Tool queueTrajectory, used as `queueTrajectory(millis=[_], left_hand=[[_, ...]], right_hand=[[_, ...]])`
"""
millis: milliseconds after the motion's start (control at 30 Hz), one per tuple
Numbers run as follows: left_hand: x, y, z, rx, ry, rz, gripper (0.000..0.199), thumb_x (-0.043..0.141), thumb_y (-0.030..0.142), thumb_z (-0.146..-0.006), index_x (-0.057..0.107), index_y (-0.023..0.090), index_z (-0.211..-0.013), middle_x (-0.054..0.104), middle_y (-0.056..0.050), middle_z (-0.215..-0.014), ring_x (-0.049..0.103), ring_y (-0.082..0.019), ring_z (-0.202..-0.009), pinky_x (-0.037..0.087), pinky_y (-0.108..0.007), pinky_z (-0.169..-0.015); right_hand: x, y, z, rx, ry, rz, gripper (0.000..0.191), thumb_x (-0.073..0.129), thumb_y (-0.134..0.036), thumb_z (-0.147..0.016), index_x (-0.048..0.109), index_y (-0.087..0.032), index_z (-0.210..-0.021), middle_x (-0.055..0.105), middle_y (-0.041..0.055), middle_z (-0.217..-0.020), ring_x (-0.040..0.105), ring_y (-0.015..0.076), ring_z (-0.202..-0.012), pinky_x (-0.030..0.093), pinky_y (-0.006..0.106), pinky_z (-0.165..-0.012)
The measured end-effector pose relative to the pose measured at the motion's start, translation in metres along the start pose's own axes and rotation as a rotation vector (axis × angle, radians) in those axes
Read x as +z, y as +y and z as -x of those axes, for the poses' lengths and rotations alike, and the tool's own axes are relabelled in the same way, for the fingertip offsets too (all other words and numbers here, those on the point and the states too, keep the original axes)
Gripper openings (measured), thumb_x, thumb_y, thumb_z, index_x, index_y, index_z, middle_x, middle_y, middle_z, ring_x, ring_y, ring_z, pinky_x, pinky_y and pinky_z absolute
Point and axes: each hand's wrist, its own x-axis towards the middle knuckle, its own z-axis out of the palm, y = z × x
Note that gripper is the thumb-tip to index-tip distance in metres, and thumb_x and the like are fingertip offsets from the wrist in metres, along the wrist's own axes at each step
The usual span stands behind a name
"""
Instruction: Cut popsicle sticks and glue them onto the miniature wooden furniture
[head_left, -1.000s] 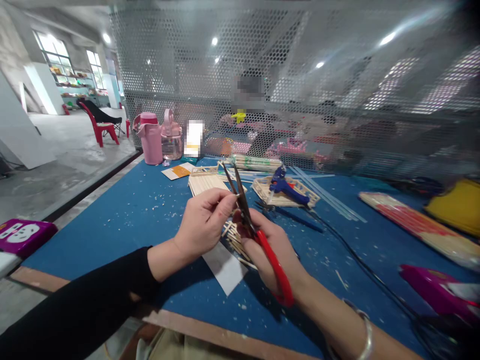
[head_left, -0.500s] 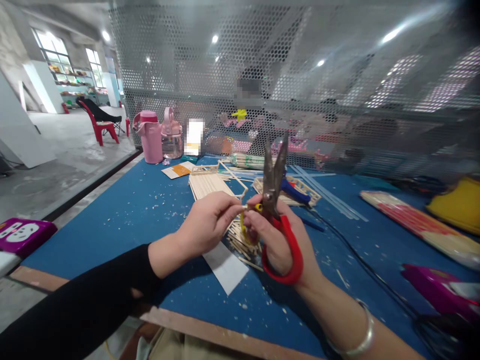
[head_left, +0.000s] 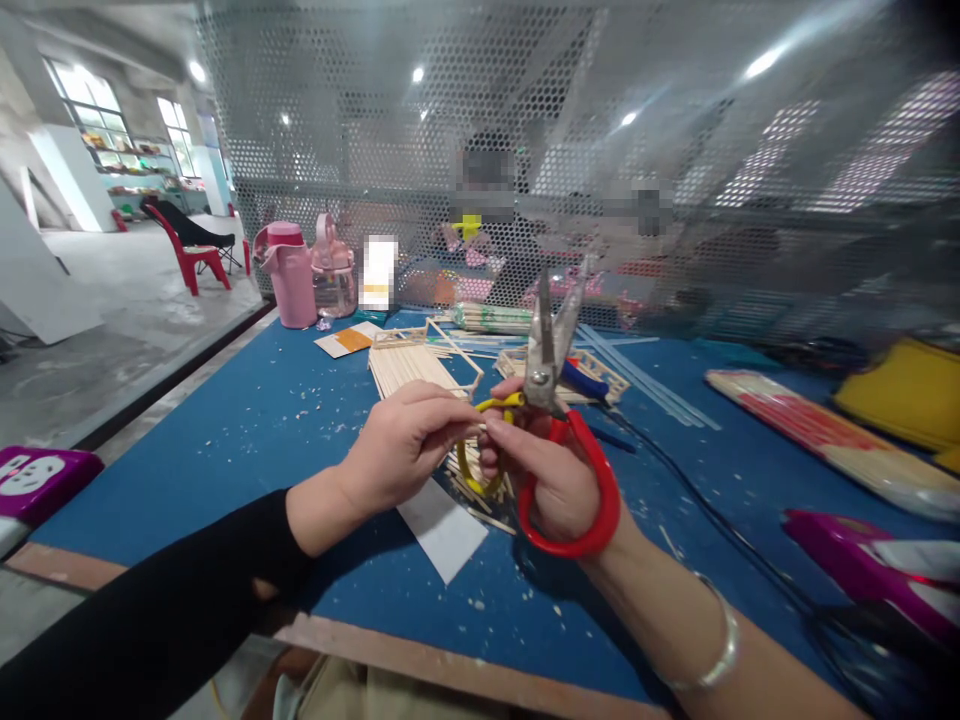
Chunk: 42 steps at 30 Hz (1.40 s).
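Observation:
Scissors (head_left: pixel 544 370) with a red loop handle rest in my right hand (head_left: pixel 551 470), blades pointing up and apart. A yellow loop (head_left: pixel 466 470), apparently their other handle, shows left of that hand's fingers. My left hand (head_left: pixel 401 440) is closed in a pinch, its fingertips meeting my right thumb and fingers. A small pale piece, seemingly a bit of wooden stick, is between the fingertips, mostly hidden. Under the hands lie loose short sticks (head_left: pixel 491 520) and a white paper sheet (head_left: pixel 442 540). Just behind stands a panel of pale sticks (head_left: pixel 409 368) with a raised stick frame.
A second stick structure (head_left: pixel 611 378) lies beside a blue-handled tool (head_left: pixel 585 380) with a black cord. Clear strips (head_left: pixel 652 385) and a stick packet (head_left: pixel 810 430) are rightward. A pink jug (head_left: pixel 291 280) and bottle (head_left: pixel 334 280) stand near the mesh partition (head_left: pixel 337 120). Purple power strips (head_left: pixel 847 565) lie sideways.
The view has shifted slightly. The scissors have turned a little in my right hand, and more of the yellow loop shows. My fingertips stay together.

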Motion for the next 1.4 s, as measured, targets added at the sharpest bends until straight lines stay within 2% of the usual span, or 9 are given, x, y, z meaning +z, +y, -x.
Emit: queueTrajectory(millis=[167,300,367,433,600,767,900,1100,1400], left_hand=[[0.010,0.007,0.002,-0.494,0.029,0.551,0.020,0.067,0.035,-0.079,0.072,0.016,-0.080,0.069,-0.004,-0.074,0.062,-0.014,-0.066,0.050,-0.026,-0.065],[0.014,0.009,0.003,-0.595,0.024,0.749,0.028,0.072,0.042,-0.072,0.074,0.016,-0.081,0.066,-0.004,-0.077,0.060,-0.012,-0.063,0.049,-0.025,-0.061],[0.013,0.008,0.003,-0.577,0.032,0.710,0.023,0.070,0.038,-0.074,0.073,0.015,-0.080,0.067,-0.005,-0.079,0.062,-0.013,-0.065,0.050,-0.025,-0.063],[0.011,0.006,0.003,-0.517,0.051,0.536,0.015,0.066,0.029,-0.079,0.072,0.015,-0.081,0.070,-0.006,-0.081,0.065,-0.015,-0.071,0.052,-0.027,-0.068],[0.004,0.003,0.004,-0.093,0.007,-0.069,0.013,0.058,0.014,-0.084,0.070,0.015,-0.090,0.075,-0.007,-0.084,0.068,-0.016,-0.076,0.053,-0.027,-0.070],[0.001,0.005,0.002,0.161,-0.033,-0.355,0.015,0.053,0.020,-0.090,0.064,0.014,-0.099,0.073,-0.007,-0.082,0.067,-0.015,-0.071,0.053,-0.026,-0.065],[0.001,0.006,0.002,0.204,-0.040,-0.380,0.017,0.052,0.023,-0.091,0.060,0.014,-0.104,0.071,-0.006,-0.078,0.064,-0.015,-0.067,0.052,-0.026,-0.063],[0.000,0.006,0.005,0.089,-0.019,-0.281,0.017,0.060,0.025,-0.086,0.063,0.015,-0.100,0.070,-0.006,-0.079,0.063,-0.016,-0.073,0.052,-0.027,-0.066],[-0.006,0.003,0.002,0.231,0.026,-0.355,0.009,0.058,0.017,-0.086,0.066,0.014,-0.087,0.070,-0.006,-0.072,0.061,-0.015,-0.064,0.049,-0.026,-0.060]], right_hand=[[0.001,0.004,-0.001,-0.021,-0.011,-0.051,0.048,0.084,-0.032,-0.053,0.056,-0.025,-0.092,0.059,-0.0072,-0.066,0.055,0.0071,-0.050,0.047,0.020,-0.049],[-0.003,0.012,-0.002,-0.115,-0.023,0.001,0.044,0.080,-0.034,-0.061,0.056,-0.026,-0.096,0.062,-0.0052,-0.073,0.058,0.0087,-0.059,0.050,0.021,-0.056],[-0.005,0.012,-0.001,-0.155,-0.019,0.071,0.039,0.077,-0.033,-0.066,0.055,-0.026,-0.098,0.062,-0.0048,-0.075,0.058,0.0094,-0.059,0.051,0.023,-0.056],[-0.005,0.010,0.000,-0.190,0.013,0.153,0.036,0.074,-0.034,-0.068,0.055,-0.025,-0.098,0.061,-0.0044,-0.074,0.058,0.0102,-0.058,0.050,0.024,-0.055],[0.002,0.000,0.005,-0.244,0.103,0.346,0.038,0.077,-0.033,-0.063,0.053,-0.024,-0.091,0.059,-0.0040,-0.071,0.057,0.0116,-0.062,0.049,0.025,-0.058],[0.005,0.000,0.003,-0.262,0.145,0.420,0.031,0.072,-0.026,-0.064,0.054,-0.023,-0.089,0.056,-0.0051,-0.067,0.052,0.0102,-0.057,0.048,0.025,-0.058],[0.002,0.001,0.001,-0.270,0.118,0.377,0.027,0.068,-0.020,-0.064,0.055,-0.022,-0.088,0.056,-0.0047,-0.068,0.052,0.0102,-0.059,0.047,0.025,-0.060],[0.001,0.001,0.000,-0.202,0.062,0.155,0.036,0.072,-0.025,-0.063,0.051,-0.023,-0.092,0.058,-0.0049,-0.070,0.055,0.0112,-0.064,0.047,0.026,-0.062],[-0.004,0.005,0.001,-0.204,0.000,0.148,0.036,0.070,-0.035,-0.071,0.048,-0.024,-0.097,0.053,-0.0048,-0.073,0.050,0.0108,-0.060,0.042,0.027,-0.059]])
